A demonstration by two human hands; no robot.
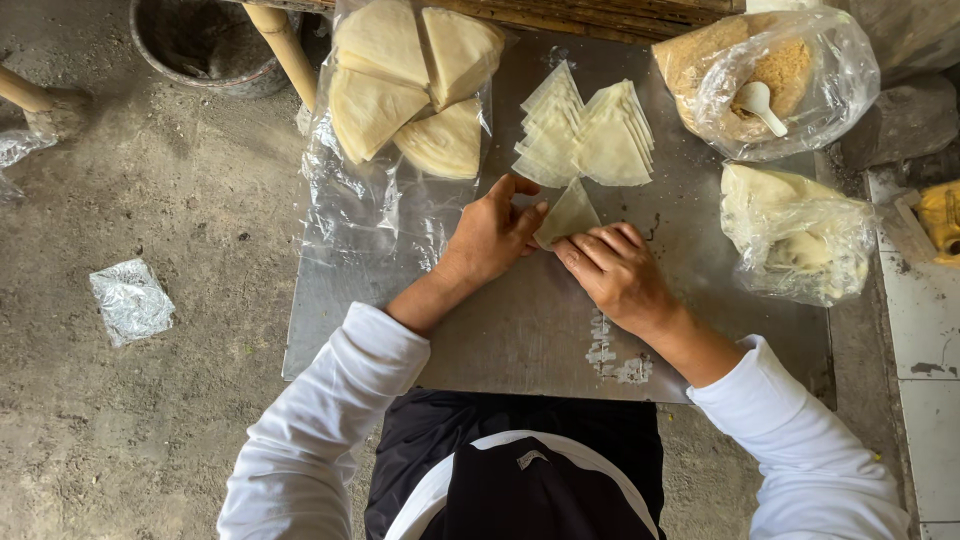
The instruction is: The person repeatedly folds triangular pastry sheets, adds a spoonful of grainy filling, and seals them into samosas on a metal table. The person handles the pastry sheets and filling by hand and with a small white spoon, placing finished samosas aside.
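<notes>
A pale wrapper triangle [567,213] is pinched between the left hand [492,235] and right hand [617,272] on a metal tray [520,330].

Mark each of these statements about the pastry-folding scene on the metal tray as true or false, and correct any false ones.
1. Both hands, the left hand and right hand, touch one pale triangular dough sheet. True.
2. The white plastic spoon lies on the bare grey metal tray. False: it sits in the clear plastic bag of brown crumbly filling.
3. A fanned stack of thin pale triangular wrappers lies beyond the hands. True.
4. The crumpled clear plastic wrapper lies on the tray. False: it lies on the dirt floor.
</notes>
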